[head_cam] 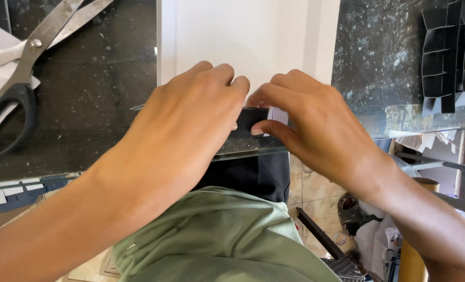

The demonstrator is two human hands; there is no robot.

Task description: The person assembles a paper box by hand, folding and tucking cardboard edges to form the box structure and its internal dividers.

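Green shirt (217,235) below; both hands meet at a dark countertop's (86,104) edge, left hand (190,120) pressing and right hand (305,120) pinching a small black piece (249,121).

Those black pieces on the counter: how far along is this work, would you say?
Done, by the look of it: a batch of cut black pieces lies at the far right of the dark stone counter, and the scissors are set aside at the left. In hand: the left hand and right hand together pinch one small black piece against the white sheet. What remains cannot be judged from this view.
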